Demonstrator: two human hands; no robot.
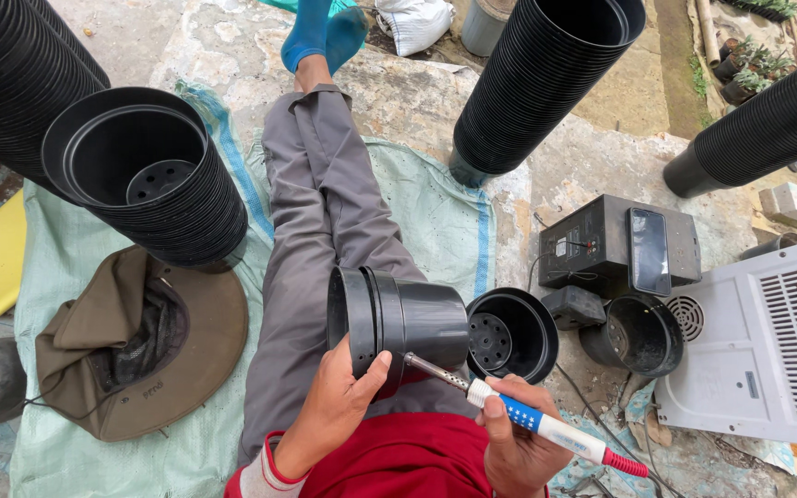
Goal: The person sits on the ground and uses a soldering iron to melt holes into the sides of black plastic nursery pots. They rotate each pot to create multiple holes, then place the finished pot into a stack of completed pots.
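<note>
Nearest the camera, the right hand [514, 443] was clenched around a blue-and-white soldering iron [532, 420], its metal tip pressed against the side wall of a black plastic pot [403, 323]. At ten o'clock from it, the left hand [339, 401] grasped that pot by its rim end, thumb on the outer wall, holding it on its side above the lap. The pot looked light, thin-walled and smooth, likely to flex or slip if squeezed mid-wall; the rolled rim seemed the stiffest place to hold. The iron's tip would be hot, so the plastic grip was the only safe hold. Just beyond, at two o'clock, another black pot [512, 334] stood open on the ground. A brown hat [140, 346] lay at nine o'clock on a green woven sack [76, 443]. Farther off, at eleven and one o'clock, rose tall stacks of nested pots [149, 184].
</note>
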